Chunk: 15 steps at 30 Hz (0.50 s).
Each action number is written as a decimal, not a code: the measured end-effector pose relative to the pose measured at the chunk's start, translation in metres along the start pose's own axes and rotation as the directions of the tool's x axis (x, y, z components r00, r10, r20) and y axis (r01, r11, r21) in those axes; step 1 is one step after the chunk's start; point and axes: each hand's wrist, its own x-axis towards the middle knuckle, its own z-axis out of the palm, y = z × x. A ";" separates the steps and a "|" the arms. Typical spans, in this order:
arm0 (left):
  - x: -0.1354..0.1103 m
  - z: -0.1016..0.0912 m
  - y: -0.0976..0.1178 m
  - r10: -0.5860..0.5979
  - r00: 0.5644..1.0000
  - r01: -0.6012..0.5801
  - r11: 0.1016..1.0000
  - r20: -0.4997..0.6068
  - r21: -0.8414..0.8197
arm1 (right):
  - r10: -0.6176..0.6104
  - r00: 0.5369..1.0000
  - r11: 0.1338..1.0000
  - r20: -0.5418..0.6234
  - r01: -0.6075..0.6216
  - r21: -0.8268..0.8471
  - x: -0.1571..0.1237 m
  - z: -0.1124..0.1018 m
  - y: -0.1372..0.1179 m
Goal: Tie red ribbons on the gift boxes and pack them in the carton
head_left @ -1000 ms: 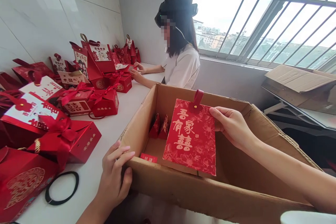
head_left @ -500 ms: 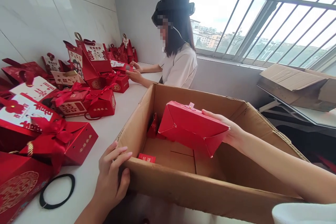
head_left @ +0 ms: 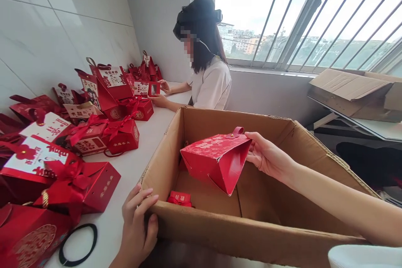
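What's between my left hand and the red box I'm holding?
The head view shows part of the carton, with a small red item inside it.

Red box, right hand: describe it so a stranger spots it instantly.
Find the big open carton. At its opening, the right hand holds a red box. Unlike the red packet in the near-left corner, it is held up and shows a loop handle.

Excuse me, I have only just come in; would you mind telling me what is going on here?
A person's right hand holds a red gift box by its handle end, tilted over an open cardboard carton. The left hand grips the carton's near left corner. A small red item lies inside. Other red boxes crowd the white table, where a co-worker handles another one.
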 end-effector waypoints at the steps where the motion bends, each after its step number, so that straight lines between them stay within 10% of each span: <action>1: 0.000 0.000 0.000 0.001 1.000 -0.001 1.000 -0.002 0.003 | -0.035 0.999 0.998 0.016 0.035 -0.060 0.002 -0.002 0.000; 5: -0.001 0.000 0.002 -0.021 1.000 0.021 1.000 0.011 0.007 | -0.109 0.985 0.847 0.134 0.163 -0.506 0.022 -0.023 0.003; 9: -0.003 0.001 0.008 -0.059 0.998 0.059 0.998 0.008 0.000 | -0.011 0.996 0.424 0.092 0.088 -0.901 0.064 -0.061 0.024; 11: -0.002 0.001 0.010 -0.065 0.998 0.065 0.998 0.007 -0.003 | 0.021 1.000 0.182 -0.013 -0.017 -0.983 0.087 -0.078 0.038; 15: -0.001 0.001 0.011 -0.071 0.997 0.071 0.997 0.009 -0.001 | 0.041 0.991 0.081 -0.125 -0.128 -0.989 0.128 -0.092 0.059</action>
